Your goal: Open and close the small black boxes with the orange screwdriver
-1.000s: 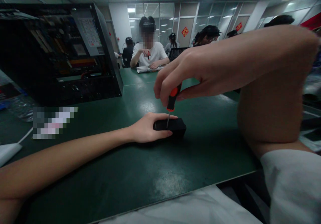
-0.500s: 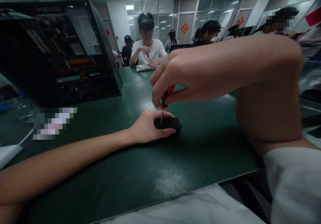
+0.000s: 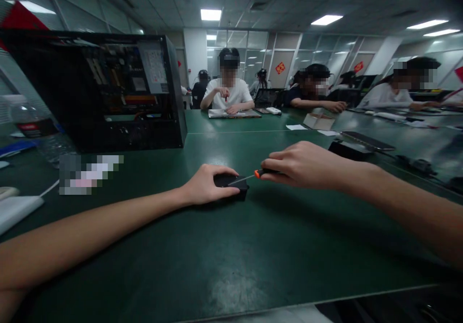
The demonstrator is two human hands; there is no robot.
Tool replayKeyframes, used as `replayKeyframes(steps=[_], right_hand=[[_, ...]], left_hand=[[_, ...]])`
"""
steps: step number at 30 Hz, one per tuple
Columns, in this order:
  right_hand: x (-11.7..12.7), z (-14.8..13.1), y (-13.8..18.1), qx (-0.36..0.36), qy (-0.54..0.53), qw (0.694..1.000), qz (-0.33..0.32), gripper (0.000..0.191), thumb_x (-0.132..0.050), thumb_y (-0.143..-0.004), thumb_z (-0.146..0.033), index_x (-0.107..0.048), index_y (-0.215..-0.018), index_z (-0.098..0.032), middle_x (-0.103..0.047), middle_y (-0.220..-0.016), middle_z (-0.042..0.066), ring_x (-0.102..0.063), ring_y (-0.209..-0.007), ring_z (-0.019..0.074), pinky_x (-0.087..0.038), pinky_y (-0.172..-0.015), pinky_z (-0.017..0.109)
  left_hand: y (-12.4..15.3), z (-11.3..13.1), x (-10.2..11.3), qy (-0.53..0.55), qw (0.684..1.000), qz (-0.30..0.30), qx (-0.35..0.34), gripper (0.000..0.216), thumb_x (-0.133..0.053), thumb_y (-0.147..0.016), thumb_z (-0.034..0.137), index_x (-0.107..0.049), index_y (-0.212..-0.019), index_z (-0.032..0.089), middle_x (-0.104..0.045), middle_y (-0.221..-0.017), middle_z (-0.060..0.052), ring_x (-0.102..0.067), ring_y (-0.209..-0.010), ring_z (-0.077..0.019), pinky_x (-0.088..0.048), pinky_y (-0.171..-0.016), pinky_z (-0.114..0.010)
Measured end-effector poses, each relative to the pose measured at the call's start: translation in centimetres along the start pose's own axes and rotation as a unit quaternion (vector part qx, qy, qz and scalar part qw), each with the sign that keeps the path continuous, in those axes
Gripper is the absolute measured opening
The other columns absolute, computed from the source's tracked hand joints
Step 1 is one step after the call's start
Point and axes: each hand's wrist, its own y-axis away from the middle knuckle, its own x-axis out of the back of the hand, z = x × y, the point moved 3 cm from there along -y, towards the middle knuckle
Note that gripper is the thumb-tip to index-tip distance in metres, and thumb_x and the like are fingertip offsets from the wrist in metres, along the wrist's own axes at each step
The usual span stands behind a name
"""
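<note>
On the green table a small black box-shaped part [image 3: 241, 186] lies with my left hand [image 3: 207, 186] wrapped round its left end, thumb on the near side and fingers on the far side. My right hand [image 3: 294, 166] grips a screwdriver [image 3: 258, 173] with an orange-and-black handle. The screwdriver leans almost flat, its thin shaft reaching left to the top of the black part. Whether the tip touches the part I cannot tell. The underside of the part and some left fingers are hidden.
An open black computer case [image 3: 173, 96] stands at the back left, beside a plastic bottle [image 3: 43, 135]. Across the green table [image 3: 173, 265] a person in white [image 3: 213, 91] works on a flat panel. An open cardboard box [image 3: 318, 120] and a dark flat device [image 3: 367, 141] lie right.
My right hand has swung down and to the right, tipping the screwdriver from near upright to almost flat. My left hand still holds the black part. The view has tilted up.
</note>
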Motion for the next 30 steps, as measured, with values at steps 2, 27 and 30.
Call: replayKeyframes(steps=[2, 27, 30], right_hand=[[-1.9, 0.8, 2.2, 0.0, 0.007, 0.999, 0.053, 0.031, -0.049, -0.103, -0.036, -0.069, -0.091, -0.017, -0.068, -0.072, 0.003, -0.057, -0.055, 0.0114, -0.033, -0.053, 0.027], [-3.5, 2.1, 4.8, 0.01, 0.039, 0.99, 0.136, 0.024, -0.057, -0.097, -0.038, -0.069, -0.087, -0.02, -0.064, -0.065, 0.0, -0.053, -0.052, 0.0092, -0.036, -0.053, 0.025], [-3.4, 2.6, 5.2, 0.014, 0.05, 0.988, 0.144, 0.021, -0.061, -0.095, -0.037, -0.069, -0.087, -0.019, -0.065, -0.066, 0.0, -0.054, -0.053, 0.0097, -0.037, -0.053, 0.025]], left_hand=[[0.0, 0.0, 0.1, -0.002, 1.0, -0.001, 0.005, 0.042, -0.079, -0.082, 0.042, -0.076, -0.114, 0.014, -0.079, -0.102, -0.008, -0.072, -0.087, -0.0223, -0.053, -0.079, -0.029], [0.0, 0.2, -0.1, -0.019, 1.0, 0.0, 0.017, 0.044, -0.078, -0.082, 0.043, -0.076, -0.114, 0.014, -0.079, -0.1, -0.007, -0.072, -0.082, -0.0213, -0.051, -0.073, -0.028], [0.0, 0.3, -0.1, -0.017, 1.0, 0.0, 0.018, 0.043, -0.078, -0.082, 0.042, -0.076, -0.114, 0.014, -0.079, -0.1, -0.008, -0.072, -0.082, -0.0212, -0.051, -0.073, -0.028]])
